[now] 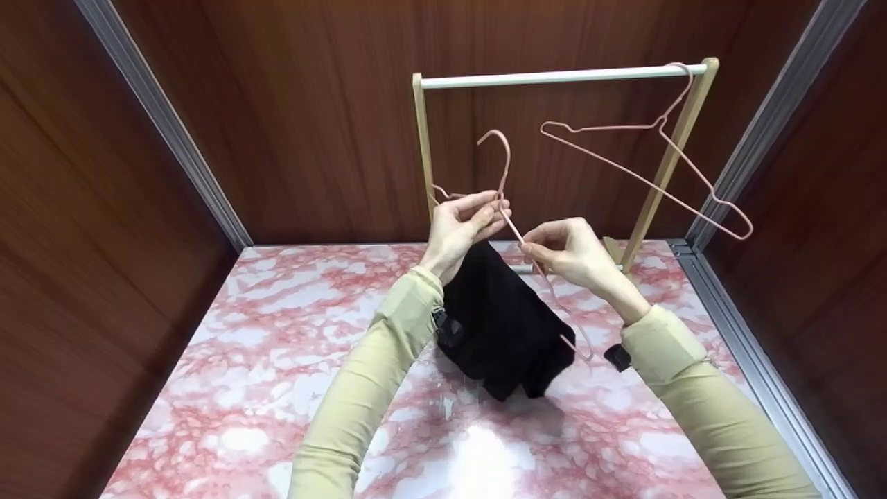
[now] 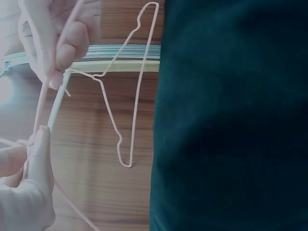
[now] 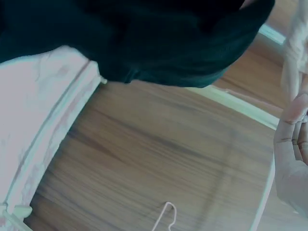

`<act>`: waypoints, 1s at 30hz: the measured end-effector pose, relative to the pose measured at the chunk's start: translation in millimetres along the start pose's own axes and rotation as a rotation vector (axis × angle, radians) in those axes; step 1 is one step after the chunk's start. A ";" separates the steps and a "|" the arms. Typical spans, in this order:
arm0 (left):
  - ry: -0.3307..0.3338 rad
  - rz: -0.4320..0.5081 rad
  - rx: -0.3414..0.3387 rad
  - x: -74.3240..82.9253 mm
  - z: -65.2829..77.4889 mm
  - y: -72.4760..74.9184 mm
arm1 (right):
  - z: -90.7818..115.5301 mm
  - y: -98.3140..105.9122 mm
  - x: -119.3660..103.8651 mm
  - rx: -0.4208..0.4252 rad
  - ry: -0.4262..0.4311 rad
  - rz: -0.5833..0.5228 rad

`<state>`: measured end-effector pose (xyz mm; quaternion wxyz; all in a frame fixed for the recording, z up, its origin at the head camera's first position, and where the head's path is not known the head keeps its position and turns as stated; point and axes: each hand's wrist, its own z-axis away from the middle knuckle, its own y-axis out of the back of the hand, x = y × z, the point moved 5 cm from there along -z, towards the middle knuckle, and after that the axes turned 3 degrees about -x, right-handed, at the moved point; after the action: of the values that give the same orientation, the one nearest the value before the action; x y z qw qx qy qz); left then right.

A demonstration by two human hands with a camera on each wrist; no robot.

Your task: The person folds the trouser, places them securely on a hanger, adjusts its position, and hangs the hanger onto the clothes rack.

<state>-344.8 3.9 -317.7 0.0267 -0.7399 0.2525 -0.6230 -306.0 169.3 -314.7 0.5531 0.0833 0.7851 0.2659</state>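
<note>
My left hand [image 1: 463, 229] pinches a pink wire hanger [image 1: 506, 163] at its neck, just under the upright hook. My right hand [image 1: 572, 251] grips the same hanger's sloping shoulder wire between thumb and fingers. A black garment [image 1: 502, 322] hangs below the hands, over the hanger's lower part; one hanger end sticks out past its lower right side. In the left wrist view the dark cloth [image 2: 231, 115] fills the right half, beside both hands. The right wrist view has its lower edge [image 3: 159, 72] across the top. Folds hide the garment's kind.
Behind the hands stands a rack with a white rail [image 1: 554, 78] and wooden posts [image 1: 669, 163]. A second pink hanger [image 1: 627, 170] hangs bare at the rail's right end. Beneath lies a red-and-white marbled tabletop [image 1: 249, 360], enclosed by brown wood panels [image 1: 291, 125].
</note>
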 end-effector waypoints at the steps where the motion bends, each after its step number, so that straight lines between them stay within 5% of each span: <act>1: -0.004 0.004 -0.007 2.3 -0.4 -1.3 | -0.9 1.6 -1.2 0.010 0.003 0.013; 9: -0.032 0.097 -0.046 15.4 -3.5 -7.9 | -3.6 13.9 -11.7 0.084 -0.007 0.069; 17: -0.017 0.167 -0.099 22.4 -10.5 -21.9 | -5.4 28.7 -19.0 0.297 0.012 0.200; 24: -0.021 0.220 -0.130 24.0 -16.5 -38.8 | -0.9 39.6 -19.6 0.453 -0.022 0.166; 30: -0.012 0.251 -0.144 22.3 -19.5 -49.7 | 4.7 49.7 -17.5 0.483 -0.036 0.132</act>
<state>-344.0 43.5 -275.5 0.0527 -0.7062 0.3868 -0.5907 -303.3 205.4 -276.1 0.5123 0.2690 0.8088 0.1046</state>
